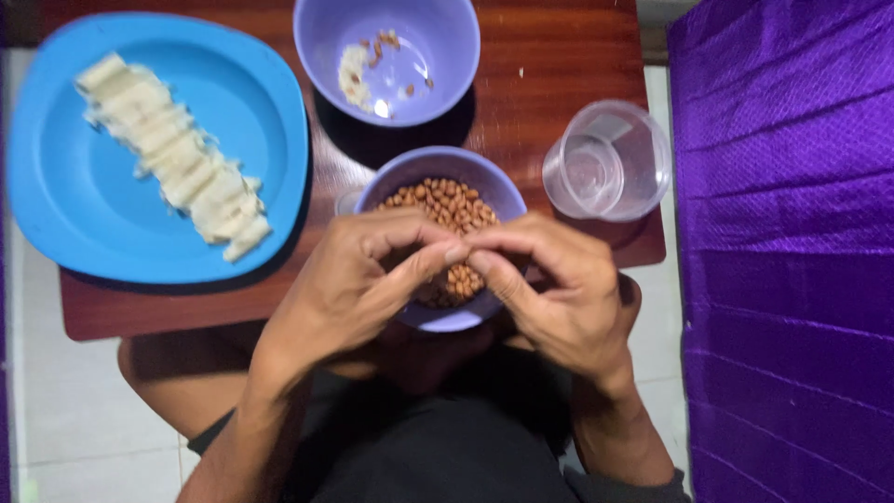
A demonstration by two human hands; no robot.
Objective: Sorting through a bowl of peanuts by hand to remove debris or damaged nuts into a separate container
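Brown peanuts (445,207) (lilac bowl (489,182)), fingertips (458,251) pinching above

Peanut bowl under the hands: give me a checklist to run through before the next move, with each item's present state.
1. Bowl of peanuts sits fully on the table: not ok, its near rim hangs past the table edge.
2. Left hand and right hand meet over that bowl: ok, fingertips pinched together above the nuts.
3. A nut held between the fingertips: cannot tell, the fingers hide it.
4. Second bowl within reach: ok, just behind, with a few nuts and pale bits inside.
5. Clear plastic cup out of the way: ok, lying apart to the right.
6. Blue plate of pale strips untouched: ok.
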